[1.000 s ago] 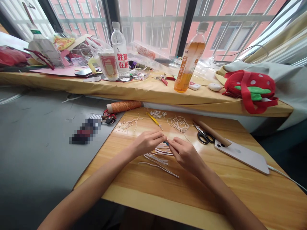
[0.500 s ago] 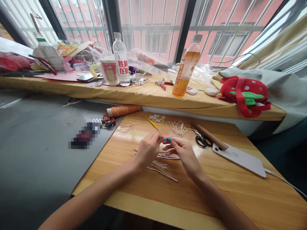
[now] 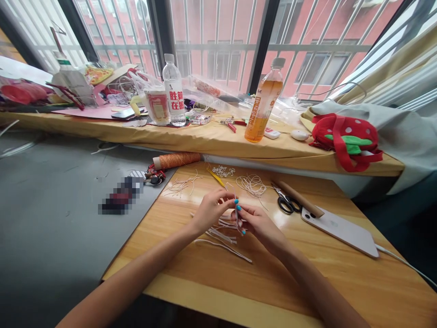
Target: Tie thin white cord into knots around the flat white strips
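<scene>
My left hand (image 3: pixel 210 210) pinches a thin pale cord (image 3: pixel 236 218) between thumb and forefinger. Fingers of my right hand (image 3: pixel 256 224) are closed on the same cord just below, and the two hands' fingertips nearly touch. The cord runs roughly upright between them; part of it is hidden by the fingers. Under and beside the hands, several cut white cords (image 3: pixel 227 248) lie on the wooden table (image 3: pixel 191 291). Just beyond my fingertips rests a yellow pointed tool (image 3: pixel 217 178), perhaps tweezers, near a pile of small white clasps (image 3: pixel 223 171).
A coil of white cord (image 3: pixel 251 184), black-handled scissors (image 3: pixel 287 204), a cardboard tube (image 3: pixel 302 200) and a phone (image 3: pixel 344 232) lie to the right. Loose threads (image 3: pixel 180 186) and an orange thread spool (image 3: pixel 179 160) are at the left. Bottles, including an orange drink (image 3: pixel 262 107), stand on the ledge.
Both hands have turned slightly, and the cord between them has swung from roughly level to upright. My right fingers have drawn closer together. The view has shifted a little.
</scene>
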Action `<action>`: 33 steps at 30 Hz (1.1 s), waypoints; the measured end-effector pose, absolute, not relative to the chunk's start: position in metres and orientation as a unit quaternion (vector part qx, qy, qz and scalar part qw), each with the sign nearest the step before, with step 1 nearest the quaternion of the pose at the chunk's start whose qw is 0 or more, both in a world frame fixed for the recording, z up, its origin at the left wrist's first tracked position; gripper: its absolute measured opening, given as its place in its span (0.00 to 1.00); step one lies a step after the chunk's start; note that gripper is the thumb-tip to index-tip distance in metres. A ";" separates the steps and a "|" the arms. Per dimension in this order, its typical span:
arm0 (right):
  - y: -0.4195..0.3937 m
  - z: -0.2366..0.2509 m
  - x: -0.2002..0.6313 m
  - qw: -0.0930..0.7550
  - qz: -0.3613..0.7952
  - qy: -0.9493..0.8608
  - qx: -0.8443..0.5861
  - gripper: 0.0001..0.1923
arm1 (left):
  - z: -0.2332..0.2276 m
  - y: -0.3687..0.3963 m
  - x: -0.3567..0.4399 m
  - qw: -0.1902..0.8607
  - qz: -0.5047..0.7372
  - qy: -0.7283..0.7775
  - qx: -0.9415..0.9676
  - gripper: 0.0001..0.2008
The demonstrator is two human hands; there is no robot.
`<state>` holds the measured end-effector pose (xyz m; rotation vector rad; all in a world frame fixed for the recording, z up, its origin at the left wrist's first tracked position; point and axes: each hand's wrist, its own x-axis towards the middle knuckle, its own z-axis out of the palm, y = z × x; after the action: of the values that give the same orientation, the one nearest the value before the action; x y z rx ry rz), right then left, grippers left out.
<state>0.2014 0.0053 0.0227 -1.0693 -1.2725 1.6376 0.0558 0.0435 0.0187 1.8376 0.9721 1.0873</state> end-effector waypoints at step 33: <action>0.002 0.027 0.200 0.396 0.541 -0.532 -0.517 0.14 | 0.004 0.043 0.053 0.286 0.510 0.308 0.750 0.05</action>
<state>0.1995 0.0020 0.0267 -1.3116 -1.3498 1.3706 0.0531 0.0425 0.0037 2.0049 0.8233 1.3638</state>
